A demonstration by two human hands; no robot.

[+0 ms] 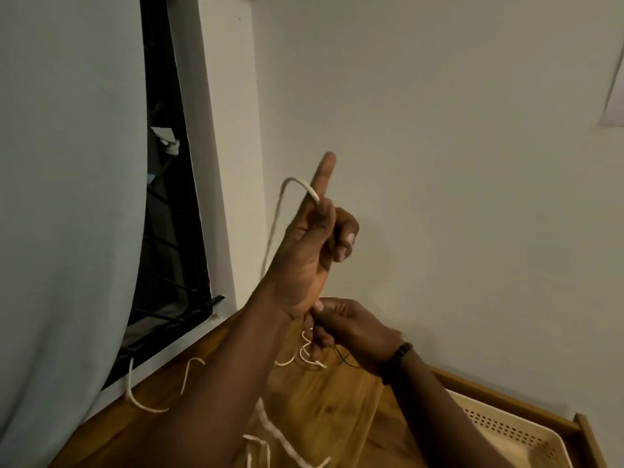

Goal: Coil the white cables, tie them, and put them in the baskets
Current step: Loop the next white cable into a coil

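Observation:
My left hand (310, 244) is raised in front of the wall, index finger pointing straight up and the other fingers curled. A white cable (290, 181) arches over the base of that finger, is held against the hand, and hangs down on its far side. Just below my left wrist, my right hand (351, 329), with a dark bead bracelet, pinches the lower part of the cable. More white loops (304, 358) and a thin black strand (344, 361) lie under it on the wooden table (337, 407). A cream perforated basket (499, 430) sits at the lower right.
Loose white cable pieces (141, 403) lie on the table near the window sill, and thicker ones (280, 437) lie near the bottom edge. A pale curtain (67, 197) and a dark barred window (169, 197) fill the left. A plain wall stands behind the table.

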